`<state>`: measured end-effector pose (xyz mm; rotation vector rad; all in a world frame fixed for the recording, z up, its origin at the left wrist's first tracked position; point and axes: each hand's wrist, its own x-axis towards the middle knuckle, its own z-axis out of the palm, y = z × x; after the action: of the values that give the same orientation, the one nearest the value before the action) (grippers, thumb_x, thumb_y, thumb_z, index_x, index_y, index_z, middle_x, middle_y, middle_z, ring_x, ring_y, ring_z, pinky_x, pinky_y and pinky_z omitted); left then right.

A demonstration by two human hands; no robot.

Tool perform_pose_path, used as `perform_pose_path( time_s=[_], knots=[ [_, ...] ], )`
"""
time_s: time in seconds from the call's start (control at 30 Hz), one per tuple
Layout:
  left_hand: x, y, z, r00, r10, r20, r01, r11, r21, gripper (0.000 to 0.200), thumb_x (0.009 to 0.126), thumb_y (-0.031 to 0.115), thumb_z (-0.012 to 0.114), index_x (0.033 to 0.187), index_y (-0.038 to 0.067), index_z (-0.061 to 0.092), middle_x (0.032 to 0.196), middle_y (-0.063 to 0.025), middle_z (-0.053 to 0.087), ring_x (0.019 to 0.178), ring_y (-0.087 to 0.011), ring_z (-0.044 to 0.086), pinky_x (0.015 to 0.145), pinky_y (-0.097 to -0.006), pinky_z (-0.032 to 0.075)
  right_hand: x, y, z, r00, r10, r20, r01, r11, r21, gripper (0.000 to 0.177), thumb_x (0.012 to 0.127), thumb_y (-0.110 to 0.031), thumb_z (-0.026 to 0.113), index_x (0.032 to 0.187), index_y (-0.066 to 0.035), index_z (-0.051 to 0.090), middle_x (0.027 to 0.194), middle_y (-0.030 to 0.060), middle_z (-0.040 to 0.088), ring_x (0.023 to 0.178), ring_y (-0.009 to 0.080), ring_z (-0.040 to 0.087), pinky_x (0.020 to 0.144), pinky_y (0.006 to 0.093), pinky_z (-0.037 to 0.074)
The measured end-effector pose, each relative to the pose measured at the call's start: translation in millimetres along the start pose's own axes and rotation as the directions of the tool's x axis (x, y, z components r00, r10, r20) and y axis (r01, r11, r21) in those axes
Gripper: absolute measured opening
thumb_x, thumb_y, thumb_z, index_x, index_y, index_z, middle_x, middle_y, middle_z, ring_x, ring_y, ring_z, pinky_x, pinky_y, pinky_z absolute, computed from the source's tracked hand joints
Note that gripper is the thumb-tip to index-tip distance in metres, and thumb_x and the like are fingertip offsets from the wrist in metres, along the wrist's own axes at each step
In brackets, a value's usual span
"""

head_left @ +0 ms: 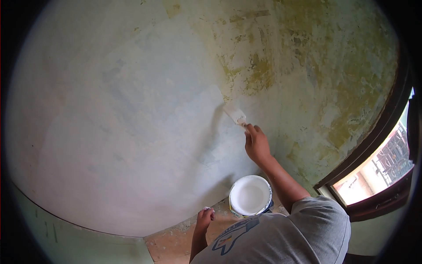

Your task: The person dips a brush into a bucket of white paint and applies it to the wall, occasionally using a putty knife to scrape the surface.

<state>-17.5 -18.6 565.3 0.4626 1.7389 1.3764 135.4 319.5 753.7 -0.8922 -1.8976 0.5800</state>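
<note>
My right hand (257,144) is closed around the handle of a wide white paintbrush (234,113). The brush's bristles are up against the wall (145,132), right by the border between a whitened area and a patchy olive-green one. Below that arm stands a round bucket (250,177) with white paint inside. Low down in front of my body, my left hand (205,216) is curled closed, to the left of the bucket and apart from it. Something whitish shows at its fingers, too small to make out.
A dark-framed window (373,171) with a grille behind it lies at the right. Brownish, speckled floor (167,246) shows at the bottom. Along the lower left runs a pale green surface (88,240) with a dark edge.
</note>
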Motion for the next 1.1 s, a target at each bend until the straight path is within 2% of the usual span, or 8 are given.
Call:
perform_pose_path(
  time_s=[0.2,0.47,0.53,0.73,0.93,1.0,1.07,1.1],
  knots=[
    [-3,7,17,0.998,-0.053,0.015,0.053,0.998,0.016,0.022,0.097,0.023,0.059,0.083,0.006,0.06,0.07,-0.0036,0.06,0.062,-0.0136,0.058,0.06,-0.0288,0.047,63,-20,3,0.968,-0.147,-0.201,0.167,0.982,0.084,0.023,0.092,0.0,0.057,0.114,-0.006,0.062,0.087,0.0194,0.058,0.075,0.0427,0.058,0.065,0.0485,0.047],
    [-5,3,18,1.0,-0.025,-0.01,0.025,0.999,-0.026,0.023,0.096,0.024,0.061,0.081,0.006,0.06,0.069,-0.0025,0.06,0.062,-0.0121,0.057,0.06,-0.0279,0.045,31,65,34,0.999,-0.029,0.027,0.03,0.999,-0.044,0.033,0.084,-0.001,0.063,0.116,-0.007,0.062,0.086,0.0219,0.062,0.077,0.0427,0.063,0.068,0.0509,0.051],
    [-4,-1,19,1.0,-0.021,0.016,0.02,0.999,0.049,0.021,0.096,0.023,0.059,0.083,0.007,0.058,0.07,-0.0037,0.06,0.064,-0.0143,0.059,0.062,-0.029,0.048,24,62,22,0.998,0.015,0.069,-0.008,0.996,-0.093,0.034,0.082,-0.001,0.064,0.116,-0.007,0.061,0.085,0.0225,0.063,0.079,0.043,0.064,0.068,0.0513,0.051],
    [-4,-2,29,1.0,-0.007,-0.005,0.007,1.0,0.02,0.025,0.097,0.023,0.059,0.079,0.007,0.059,0.067,-0.0015,0.058,0.061,-0.0114,0.056,0.059,-0.0279,0.044,23,37,-7,0.986,0.156,0.05,-0.158,0.987,0.037,0.024,0.092,-0.007,0.061,0.114,0.0,0.052,0.083,0.0246,0.065,0.074,0.0456,0.062,0.067,0.0501,0.049],
    [-11,-22,20,0.999,0.029,0.017,-0.03,0.999,0.031,0.024,0.097,0.022,0.059,0.079,0.006,0.058,0.067,-0.0022,0.058,0.061,-0.0116,0.056,0.059,-0.0279,0.044,44,3,-6,0.998,0.061,-0.03,-0.055,0.985,0.164,0.02,0.098,-0.01,0.057,0.113,0.004,0.058,0.083,0.0269,0.065,0.072,0.0458,0.062,0.065,0.0465,0.05],
    [11,-13,26,0.997,0.072,0.023,-0.073,0.997,0.031,0.024,0.097,0.021,0.059,0.079,0.006,0.058,0.067,-0.0026,0.059,0.061,-0.0118,0.056,0.059,-0.0279,0.045,56,9,14,0.954,-0.165,-0.25,0.21,0.964,0.161,0.022,0.099,-0.011,0.056,0.114,0.004,0.062,0.08,0.0266,0.064,0.072,0.0461,0.062,0.065,0.0466,0.05],
    [-7,-8,27,1.0,0.009,-0.023,-0.009,1.0,0.017,0.023,0.097,0.021,0.059,0.079,0.005,0.059,0.067,-0.0035,0.06,0.061,-0.0125,0.057,0.059,-0.0281,0.046,54,9,17,0.972,-0.146,-0.186,0.171,0.978,0.124,0.025,0.098,-0.011,0.056,0.118,0.004,0.063,0.08,0.0273,0.064,0.073,0.0467,0.062,0.066,0.0477,0.05],
    [-8,-10,27,1.0,0.011,-0.027,-0.01,1.0,0.014,0.023,0.097,0.021,0.059,0.079,0.005,0.059,0.067,-0.0035,0.06,0.061,-0.0125,0.057,0.059,-0.0281,0.046,52,11,15,0.996,-0.078,-0.04,0.079,0.997,0.012,0.026,0.098,-0.01,0.056,0.118,0.004,0.063,0.082,0.0278,0.064,0.074,0.0465,0.063,0.066,0.0484,0.051]
  ],
)
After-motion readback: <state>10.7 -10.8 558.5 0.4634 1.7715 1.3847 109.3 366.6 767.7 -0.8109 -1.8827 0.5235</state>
